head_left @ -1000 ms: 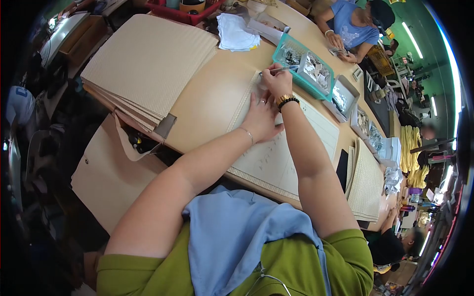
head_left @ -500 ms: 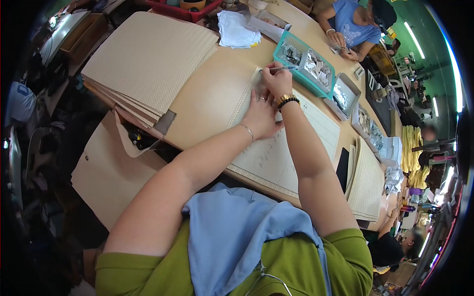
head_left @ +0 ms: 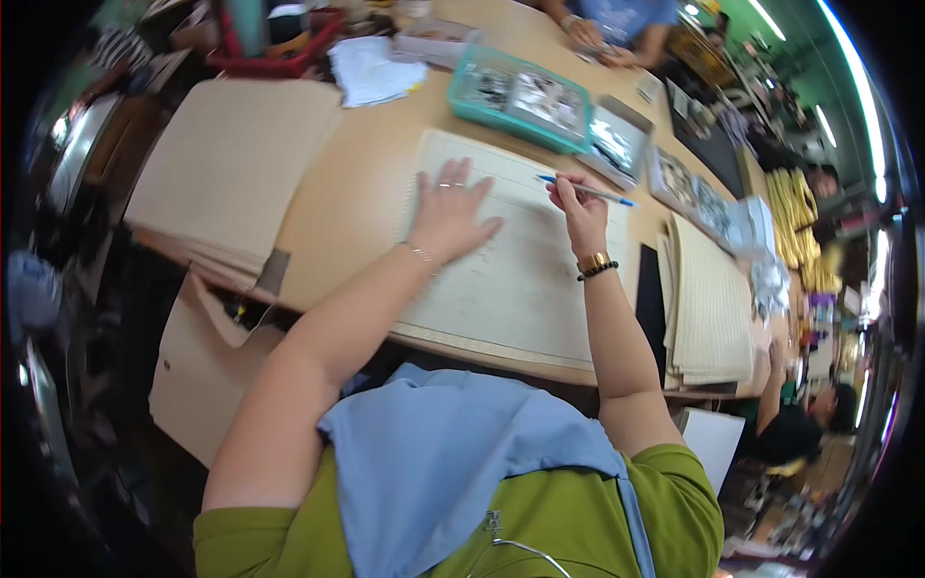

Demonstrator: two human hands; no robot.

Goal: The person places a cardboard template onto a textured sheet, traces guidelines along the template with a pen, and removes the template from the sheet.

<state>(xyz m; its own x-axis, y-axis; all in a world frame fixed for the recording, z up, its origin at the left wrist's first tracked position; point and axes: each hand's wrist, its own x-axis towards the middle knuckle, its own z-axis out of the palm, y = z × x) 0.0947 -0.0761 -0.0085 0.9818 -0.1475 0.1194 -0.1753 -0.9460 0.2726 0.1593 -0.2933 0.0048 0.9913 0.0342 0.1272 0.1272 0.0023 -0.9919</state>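
A pale, flat pattern board [head_left: 520,299] with faint lines and marks lies in front of me, and a cream textured sheet [head_left: 482,344] shows along its lower edge. My left hand [head_left: 451,214] rests flat on the board's left part, fingers spread. Over the board's right side, my right hand [head_left: 582,214] grips a ballpoint pen [head_left: 615,197] with a blue end pointing left. Whether the pen touches the board I cannot tell. Just beyond the board stands a teal plastic basket [head_left: 520,123] holding small packets and metal pieces.
Stacks of cream sheets lie to the left [head_left: 231,164] and right [head_left: 708,299]. Cardboard trays [head_left: 626,173] line the far right side. White papers [head_left: 376,72] and a red tray [head_left: 275,63] sit at the back. A co-worker's hands [head_left: 602,48] are across the table.
My right hand has moved with the pen from the board's far left corner to its right side. My left hand now has its fingers spread. The view has also shifted.
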